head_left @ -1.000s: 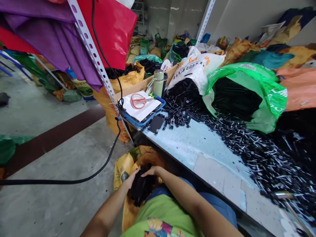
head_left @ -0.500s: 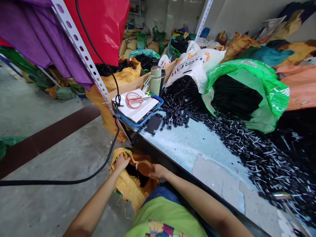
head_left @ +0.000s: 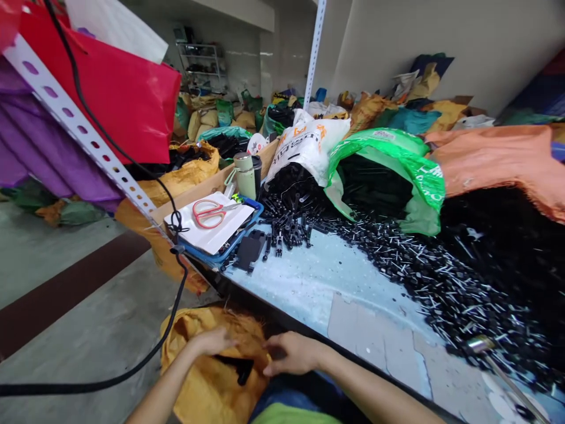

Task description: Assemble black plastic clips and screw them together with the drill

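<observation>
A yellow woven sack (head_left: pixel 198 386) stands below the front edge of the workbench, its mouth facing up and dark parts (head_left: pixel 242 368) showing inside. My left hand (head_left: pixel 214 341) is over the left side of that mouth, its fingers smeared by motion, so I cannot make out whether they grip the cloth. At the right rim, my right hand (head_left: pixel 293 353) has thumb and fingers curved apart with a gap between them. Nothing shows in that gap except the sack's edge close behind it.
Black parts and metal pins (head_left: pixel 424 277) are heaped across the workbench (head_left: pixel 304 277). A green bag (head_left: pixel 424 171) and a white bag (head_left: pixel 309 141) lie behind. Scissors (head_left: pixel 209 213) rest on a blue tray (head_left: pixel 214 257) beside a flask (head_left: pixel 244 176). A black cable (head_left: pixel 110 383) hangs at left; a hammer (head_left: pixel 481 344) lies right.
The view has tilted up and shifted right. My right hand has come off the orange-brown piece at the sack's mouth and opened. My left hand has moved inward over the sack.
</observation>
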Demonstrator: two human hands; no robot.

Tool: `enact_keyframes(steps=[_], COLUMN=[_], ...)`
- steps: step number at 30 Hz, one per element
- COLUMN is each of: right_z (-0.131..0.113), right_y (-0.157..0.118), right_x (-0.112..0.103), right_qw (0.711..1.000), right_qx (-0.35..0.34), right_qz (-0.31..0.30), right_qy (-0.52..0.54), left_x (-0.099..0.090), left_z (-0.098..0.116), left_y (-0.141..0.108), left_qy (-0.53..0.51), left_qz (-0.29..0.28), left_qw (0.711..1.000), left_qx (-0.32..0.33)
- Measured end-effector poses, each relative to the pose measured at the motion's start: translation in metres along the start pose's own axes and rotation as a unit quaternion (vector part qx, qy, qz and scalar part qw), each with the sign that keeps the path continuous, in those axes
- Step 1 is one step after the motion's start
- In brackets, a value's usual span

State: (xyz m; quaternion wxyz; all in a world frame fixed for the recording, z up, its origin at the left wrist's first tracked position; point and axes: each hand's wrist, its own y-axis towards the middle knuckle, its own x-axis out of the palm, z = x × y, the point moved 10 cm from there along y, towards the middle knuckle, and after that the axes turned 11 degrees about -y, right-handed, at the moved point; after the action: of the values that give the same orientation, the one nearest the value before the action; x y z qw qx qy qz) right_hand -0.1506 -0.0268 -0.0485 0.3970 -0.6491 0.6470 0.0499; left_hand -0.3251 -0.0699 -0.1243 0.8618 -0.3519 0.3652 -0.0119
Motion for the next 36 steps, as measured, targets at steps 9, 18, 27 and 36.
enact_keyframes(steps=[9, 18, 27, 36], right_z=[0.024, 0.177, 0.347, 0.319], right_y=[-0.091, -0.186, -0.24, -0.245], right_x=[-0.075, -0.265, -0.44, -0.429], right_qw=[0.977, 0.908, 0.778, 0.823], right_qx=[0.009, 0.165, 0.38, 0.281], right_qz=[0.102, 0.381, 0.476, 0.491], right_qy=[0.187, -0.056, -0.153, -0.051], left_x=[-0.139, -0.161, -0.138, -0.126], left_z=[0.273, 0.308, 0.315, 0.327], left_y=[0.072, 0.178, 0.19, 0.167], left_qy=[0.017, 0.124, 0.194, 0.186], left_qz=[0.227, 0.268, 0.265, 0.327], left_qw=[0.958, 0.951, 0.939, 0.918], left_qx=[0.177, 0.087, 0.102, 0.12])
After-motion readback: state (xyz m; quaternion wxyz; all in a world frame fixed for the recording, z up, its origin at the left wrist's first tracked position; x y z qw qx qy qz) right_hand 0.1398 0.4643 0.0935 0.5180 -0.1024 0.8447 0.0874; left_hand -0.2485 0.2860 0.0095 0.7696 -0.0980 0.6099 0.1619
